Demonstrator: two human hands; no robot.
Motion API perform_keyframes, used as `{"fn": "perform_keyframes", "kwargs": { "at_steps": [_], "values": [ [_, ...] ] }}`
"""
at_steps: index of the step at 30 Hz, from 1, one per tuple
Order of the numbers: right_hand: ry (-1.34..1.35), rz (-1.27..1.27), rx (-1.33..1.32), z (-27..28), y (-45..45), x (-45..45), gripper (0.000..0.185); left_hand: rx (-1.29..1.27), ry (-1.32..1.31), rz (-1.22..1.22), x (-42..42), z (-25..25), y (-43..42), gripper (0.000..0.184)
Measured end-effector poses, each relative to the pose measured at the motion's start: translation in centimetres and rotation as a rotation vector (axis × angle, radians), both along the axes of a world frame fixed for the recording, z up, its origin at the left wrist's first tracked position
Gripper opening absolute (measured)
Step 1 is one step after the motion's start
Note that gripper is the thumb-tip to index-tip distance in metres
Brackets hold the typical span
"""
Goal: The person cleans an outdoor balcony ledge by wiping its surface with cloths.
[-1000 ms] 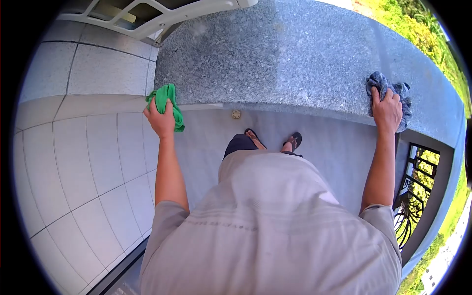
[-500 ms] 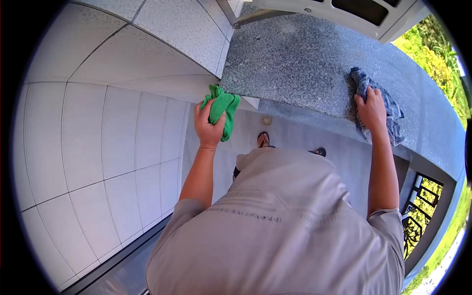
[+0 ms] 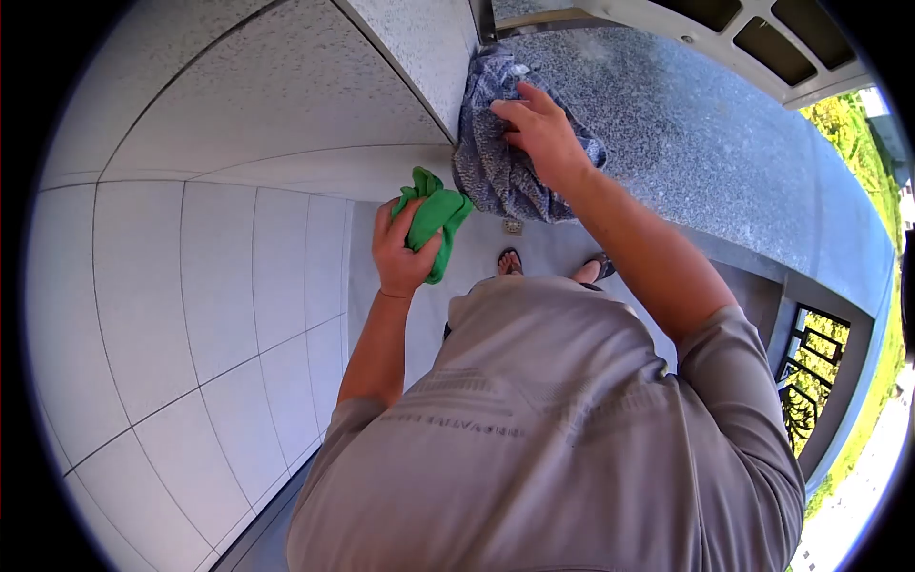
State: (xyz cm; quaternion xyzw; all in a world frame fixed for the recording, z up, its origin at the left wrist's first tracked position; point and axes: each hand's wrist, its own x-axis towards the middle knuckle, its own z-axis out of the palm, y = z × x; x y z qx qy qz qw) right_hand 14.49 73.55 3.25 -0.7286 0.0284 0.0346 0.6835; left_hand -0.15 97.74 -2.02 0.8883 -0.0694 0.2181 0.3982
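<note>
My left hand (image 3: 398, 257) is closed around a bunched green cloth (image 3: 437, 227), held in the air in front of the tiled wall, left of the ledge. My right hand (image 3: 543, 133) presses down on a speckled grey cloth (image 3: 515, 181), with its fingers bent into the fabric. That cloth lies crumpled on the granite ledge (image 3: 686, 143) in the inner left corner, against the wall. Its near edge hangs over the ledge's front. The undersides of my right fingers are hidden.
Pale tiled wall (image 3: 229, 276) rises on the left. Above the ledge stands a white frame with dark openings (image 3: 753, 43). A floor drain (image 3: 513, 228) lies near my sandalled feet (image 3: 510, 260). An ornamental metal grille (image 3: 812, 367) is at the right, with greenery outside.
My right hand has swept the grey cloth leftward along the ledge, from its right part to the wall corner. My left hand still holds the green cloth in about the same place.
</note>
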Motion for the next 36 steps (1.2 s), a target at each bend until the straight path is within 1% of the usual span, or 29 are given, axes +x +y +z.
{"fn": "perform_keyframes", "kwargs": {
  "at_steps": [2,5,8,9,12,13,15,16,17,18,21,24,26,27,30,33,34,36],
  "values": [
    [-0.477,0.146,-0.53,-2.7,0.9,-1.1,0.09,-0.005,0.0,-0.015,0.3,0.4,-0.5,0.049],
    [-0.837,0.2,-1.078,-2.7,0.9,-4.0,0.088,0.003,-0.026,-0.079,0.4,0.7,-1.0,0.05],
    [-0.663,0.3,-1.118,-2.2,1.4,-3.6,0.093,-0.01,0.0,-0.082,0.5,-0.2,-0.9,0.053],
    [-0.663,0.304,-1.141,-1.7,1.6,-3.5,0.083,-0.009,-0.009,-0.083,0.8,-0.2,-0.9,0.053],
    [-0.614,0.369,-1.059,-1.8,1.3,-2.2,0.068,0.002,-0.036,-0.107,1.8,0.0,-1.2,0.053],
    [-0.618,0.372,-1.049,-1.3,0.7,-2.3,0.056,0.011,-0.044,-0.122,2.2,0.4,-1.3,0.053],
    [-0.661,0.359,-1.031,-1.8,-2.2,-2.7,0.055,0.047,-0.043,-0.164,3.4,1.5,-1.1,0.052],
    [-0.686,0.359,-1.019,-2.1,-4.7,-3.2,0.054,0.097,-0.007,-0.234,3.8,2.2,-0.8,0.052],
    [-0.711,0.249,-1.012,-1.7,-11.0,-4.6,0.055,0.143,0.029,-0.293,4.2,2.7,-0.3,0.051],
    [-0.698,0.156,-1.046,-1.3,-14.2,-5.6,0.057,0.188,0.072,-0.355,4.2,2.9,0.0,0.051],
    [-0.564,-0.05,-1.203,-1.6,-24.0,-8.0,0.054,0.234,0.17,-0.326,3.0,2.4,0.9,0.049],
    [-0.441,-0.194,-1.332,-2.2,-31.1,-8.7,0.051,0.292,0.232,-0.287,0.9,2.0,2.3,0.058],
    [-0.349,-0.294,-1.332,-1.8,-32.0,-8.1,0.05,0.272,0.263,-0.26,-0.3,2.1,3.0,0.065],
    [-0.262,-0.326,-1.22,-1.5,-31.1,-7.8,0.051,0.262,0.279,-0.245,-0.8,2.2,3.4,0.068],
    [-0.223,-0.342,-1.1,-2.4,-27.1,-5.4,0.054,0.302,0.306,-0.202,-2.3,2.0,4.9,0.076],
    [-0.358,-0.174,-0.896,-1.3,-16.6,-4.4,0.057,0.326,0.332,-0.199,-2.5,2.7,5.1,0.076],
    [-0.317,-0.09,-0.812,-0.8,-12.9,-4.4,0.058,0.328,0.306,-0.207,-2.3,2.7,5.0,0.076],
    [-0.433,0.032,-0.705,-1.4,-6.2,-4.1,0.066,0.33,0.258,-0.222,-1.6,2.7,4.6,0.077]
  ]
}}
